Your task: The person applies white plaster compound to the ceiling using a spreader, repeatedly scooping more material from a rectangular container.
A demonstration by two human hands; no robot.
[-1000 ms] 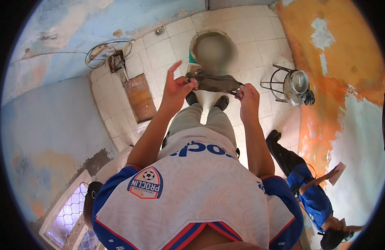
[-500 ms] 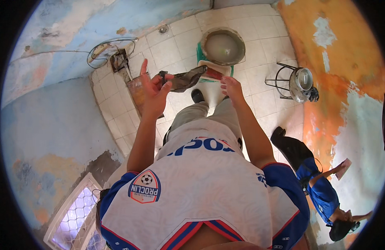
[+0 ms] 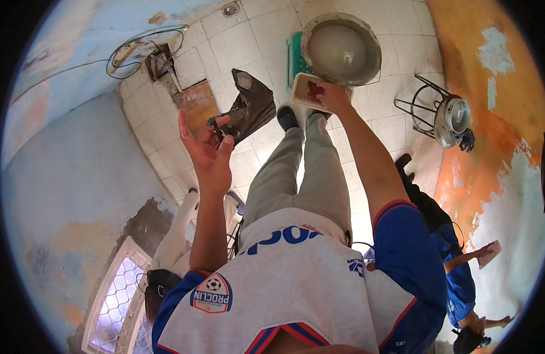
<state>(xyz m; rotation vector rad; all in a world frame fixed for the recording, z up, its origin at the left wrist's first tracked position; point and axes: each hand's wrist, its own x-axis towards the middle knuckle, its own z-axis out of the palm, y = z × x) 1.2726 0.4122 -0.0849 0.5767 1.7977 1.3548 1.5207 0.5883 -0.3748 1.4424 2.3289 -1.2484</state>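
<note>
My left hand has its index finger raised. Its thumb and other fingers close on the black knobby end of a dark brown, angular, sheet-like thing, whose kind I cannot tell. This hangs out to the right of the hand, above the floor. Beyond my feet, my right hand reaches over a cream rectangular tray, fingers pinched on a dark red flat piece. The fingers partly hide that piece, and whether it touches the tray I cannot tell.
A round basin of grey liquid stands by the tray, over something green. To the right is a black-legged stool with a metal pot. A co-worker is at the right wall, another person at lower left. A brown board lies left.
My right hand has moved farther out, over the tray. My left hand is lower and farther left, and the dark sheet-like thing has turned, showing a broader face. The view has shifted.
</note>
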